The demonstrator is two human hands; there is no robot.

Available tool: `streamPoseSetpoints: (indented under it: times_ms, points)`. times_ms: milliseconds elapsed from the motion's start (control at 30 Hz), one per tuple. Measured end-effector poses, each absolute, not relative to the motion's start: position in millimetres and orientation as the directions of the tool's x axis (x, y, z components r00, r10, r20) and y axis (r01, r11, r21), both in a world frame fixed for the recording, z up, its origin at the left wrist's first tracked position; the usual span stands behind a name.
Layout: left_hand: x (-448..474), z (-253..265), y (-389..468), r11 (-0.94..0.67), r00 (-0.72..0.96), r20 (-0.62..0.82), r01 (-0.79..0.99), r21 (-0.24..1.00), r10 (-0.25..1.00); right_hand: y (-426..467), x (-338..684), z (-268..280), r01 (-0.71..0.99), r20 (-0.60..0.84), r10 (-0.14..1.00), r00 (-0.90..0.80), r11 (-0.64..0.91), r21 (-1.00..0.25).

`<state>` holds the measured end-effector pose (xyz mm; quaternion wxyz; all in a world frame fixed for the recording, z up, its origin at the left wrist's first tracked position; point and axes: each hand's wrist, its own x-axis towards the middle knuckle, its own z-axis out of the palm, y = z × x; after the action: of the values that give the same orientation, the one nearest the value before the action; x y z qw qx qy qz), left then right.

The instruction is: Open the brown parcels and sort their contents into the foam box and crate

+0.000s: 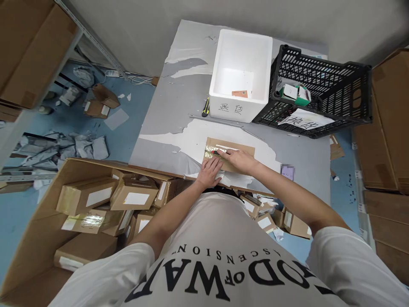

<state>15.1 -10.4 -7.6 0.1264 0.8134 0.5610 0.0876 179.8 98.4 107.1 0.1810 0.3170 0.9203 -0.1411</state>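
A brown cardboard box [246, 150] with shiny clear tape and a white label lies on the table in front of me. My left hand [210, 171] rests flat on its near left corner, fingers stretched out. My right hand [239, 160] is closed around a small red and black box cutter [214, 152], whose tip is at the taped left part of the box. The blade itself is too small to make out. My right hand and forearm cover part of the box.
On the grey table [156, 128] stand a white foam box [238, 104] and a black plastic crate [322, 102] holding small boxes. A yellow and black box cutter [206, 107] lies beside the foam box. A phone [287, 172] is at right. A large carton [35, 230] of parcels stands left.
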Motion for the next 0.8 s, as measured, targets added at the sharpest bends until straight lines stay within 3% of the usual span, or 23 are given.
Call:
streamPoseSetpoints:
  times_ms: [333, 533, 800]
  points:
    - [18, -6, -12, -0.296, 0.320, -0.027, 0.904, 0.309, 0.947, 103, 203, 98, 0.643, -0.451, 0.534, -0.715, 0.756, -0.124]
    - [18, -8, -11, -0.291, 0.309, -0.006, 0.900, 0.323, 0.951, 103, 234, 120, 0.690, -0.532, 0.573, -0.624, 0.723, -0.031]
    - [18, -8, -11, -0.291, 0.307, -0.008, 0.910, 0.294, 0.952, 91, 281, 137, 0.780, -0.577, 0.634, -0.515, 0.626, -0.009]
